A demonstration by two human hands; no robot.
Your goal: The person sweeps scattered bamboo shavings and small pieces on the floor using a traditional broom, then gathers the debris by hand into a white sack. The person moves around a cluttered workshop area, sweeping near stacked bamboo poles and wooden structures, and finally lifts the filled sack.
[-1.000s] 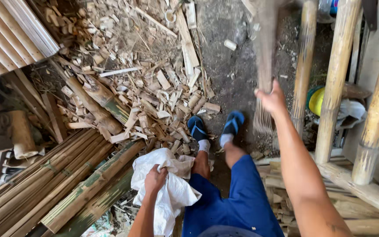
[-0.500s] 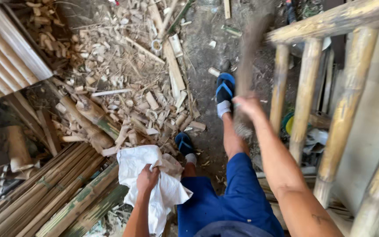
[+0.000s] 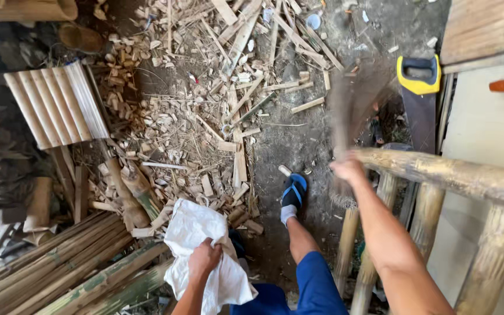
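Observation:
My left hand (image 3: 204,259) grips a crumpled white sack (image 3: 196,233) low in the head view, just above my knee. My right hand (image 3: 348,169) is closed on the handle of a broom (image 3: 351,114), which is blurred with motion over the dirt ground beside a bamboo rail (image 3: 456,175). A heap of bamboo scraps and chips (image 3: 205,116) covers the ground ahead. My foot in a blue sandal and white sock (image 3: 293,195) stands at the edge of the heap.
A hand saw with a yellow and black handle (image 3: 418,87) lies at the upper right. Long bamboo poles (image 3: 48,268) lie at the lower left, a slatted bamboo panel (image 3: 59,105) at left. A bamboo frame (image 3: 427,233) stands on the right.
The view has swung left and forward over the scrap heap. My right hand with the broom rose to the bamboo rail. My left hand keeps hold of the white sack.

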